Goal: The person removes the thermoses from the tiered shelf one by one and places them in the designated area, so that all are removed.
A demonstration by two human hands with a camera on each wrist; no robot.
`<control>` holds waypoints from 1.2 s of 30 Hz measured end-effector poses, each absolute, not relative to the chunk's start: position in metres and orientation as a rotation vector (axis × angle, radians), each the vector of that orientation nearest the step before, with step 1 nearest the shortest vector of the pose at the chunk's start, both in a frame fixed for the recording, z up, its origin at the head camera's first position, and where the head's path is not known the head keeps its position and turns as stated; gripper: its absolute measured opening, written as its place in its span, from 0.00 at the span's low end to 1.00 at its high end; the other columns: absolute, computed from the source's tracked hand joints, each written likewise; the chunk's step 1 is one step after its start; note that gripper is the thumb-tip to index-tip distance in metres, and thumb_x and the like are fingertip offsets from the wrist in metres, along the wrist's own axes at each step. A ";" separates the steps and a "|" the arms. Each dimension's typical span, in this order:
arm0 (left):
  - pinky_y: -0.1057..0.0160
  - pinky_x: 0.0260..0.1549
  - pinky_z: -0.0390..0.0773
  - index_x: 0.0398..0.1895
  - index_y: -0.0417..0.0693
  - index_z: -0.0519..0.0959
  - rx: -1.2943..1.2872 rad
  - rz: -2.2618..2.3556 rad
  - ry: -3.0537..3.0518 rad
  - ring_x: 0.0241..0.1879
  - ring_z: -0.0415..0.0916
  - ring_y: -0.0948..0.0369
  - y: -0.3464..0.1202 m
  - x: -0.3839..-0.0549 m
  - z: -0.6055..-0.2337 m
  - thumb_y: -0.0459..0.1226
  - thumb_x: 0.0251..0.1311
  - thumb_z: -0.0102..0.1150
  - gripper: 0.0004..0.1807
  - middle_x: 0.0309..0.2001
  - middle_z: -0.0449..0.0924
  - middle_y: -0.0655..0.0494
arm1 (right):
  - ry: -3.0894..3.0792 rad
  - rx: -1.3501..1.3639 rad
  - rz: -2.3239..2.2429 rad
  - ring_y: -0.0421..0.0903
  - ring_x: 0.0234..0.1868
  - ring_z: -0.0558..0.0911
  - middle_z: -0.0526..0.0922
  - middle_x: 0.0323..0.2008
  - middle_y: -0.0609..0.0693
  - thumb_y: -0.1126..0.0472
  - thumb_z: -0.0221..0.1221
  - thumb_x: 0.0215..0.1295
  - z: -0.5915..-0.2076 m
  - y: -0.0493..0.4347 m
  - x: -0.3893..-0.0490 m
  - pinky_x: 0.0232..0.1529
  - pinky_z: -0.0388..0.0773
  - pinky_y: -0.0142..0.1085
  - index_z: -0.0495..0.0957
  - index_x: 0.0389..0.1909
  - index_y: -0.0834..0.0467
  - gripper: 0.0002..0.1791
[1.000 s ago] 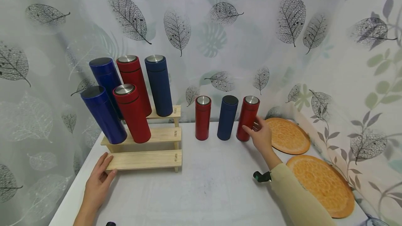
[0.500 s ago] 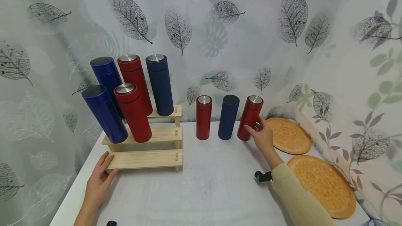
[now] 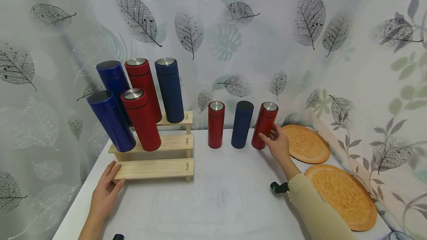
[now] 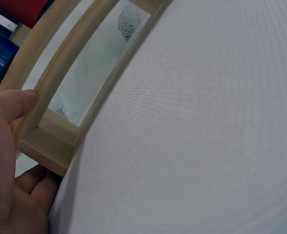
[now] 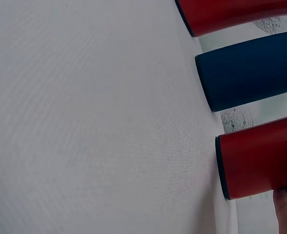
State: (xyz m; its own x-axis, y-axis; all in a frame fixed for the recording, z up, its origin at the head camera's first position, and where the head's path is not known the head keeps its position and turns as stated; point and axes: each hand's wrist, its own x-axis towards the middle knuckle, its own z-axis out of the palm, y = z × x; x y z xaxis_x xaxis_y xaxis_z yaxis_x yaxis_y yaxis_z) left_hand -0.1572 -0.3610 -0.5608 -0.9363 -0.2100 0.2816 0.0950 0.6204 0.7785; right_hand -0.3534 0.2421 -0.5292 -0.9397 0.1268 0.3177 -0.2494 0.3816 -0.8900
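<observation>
My right hand [image 3: 277, 144] holds the lower part of a red thermos flask [image 3: 265, 123] with a steel lid, thumb in front and fingers round its right side. This flask stands on the white table at the right end of a row. Beside it are a dark blue thermos flask [image 3: 242, 125] and another red thermos flask [image 3: 216, 127]; the right wrist view shows their bases on the cloth. My left hand [image 3: 104, 191] grips the left end of the lowest step of a wooden tiered rack [image 3: 153, 169]. In the left wrist view its thumb [image 4: 19, 103] lies on the wood.
Several red and blue flasks stand on the rack's upper tiers, including a red one [image 3: 141, 121] and a dark blue one [image 3: 169, 91]. Two round woven-look mats [image 3: 340, 195] lie at the right. A leaf-print curtain [image 3: 213, 47] hangs behind the table.
The right-hand red flask tips slightly to the right, then partly back. My left hand keeps its place on the rack, and the other flasks stay put.
</observation>
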 end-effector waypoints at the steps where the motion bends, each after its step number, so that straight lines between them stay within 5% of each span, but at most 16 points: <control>1: 0.90 0.56 0.57 0.83 0.40 0.66 0.089 -1.233 -2.498 0.77 0.58 0.31 -0.361 -0.157 -0.561 0.39 0.80 0.63 0.34 0.86 0.51 0.39 | -2.314 0.106 1.574 0.66 0.72 0.76 0.74 0.74 0.64 0.49 0.72 0.73 -0.529 0.242 -0.354 0.70 0.75 0.60 0.65 0.82 0.57 0.43; 17: 0.89 0.59 0.58 0.82 0.39 0.67 0.034 -1.254 -2.460 0.78 0.56 0.32 -0.362 -0.156 -0.562 0.37 0.79 0.64 0.33 0.85 0.52 0.38 | -2.406 0.093 1.457 0.66 0.73 0.74 0.72 0.76 0.65 0.55 0.73 0.73 -0.526 0.239 -0.335 0.72 0.72 0.59 0.58 0.85 0.59 0.47; 36: 0.89 0.59 0.58 0.83 0.40 0.67 0.038 -1.238 -2.466 0.80 0.56 0.36 -0.365 -0.157 -0.563 0.38 0.80 0.63 0.33 0.85 0.52 0.39 | -2.249 0.217 1.286 0.57 0.67 0.82 0.82 0.66 0.59 0.62 0.74 0.70 -0.485 0.226 -0.300 0.63 0.82 0.54 0.70 0.77 0.61 0.37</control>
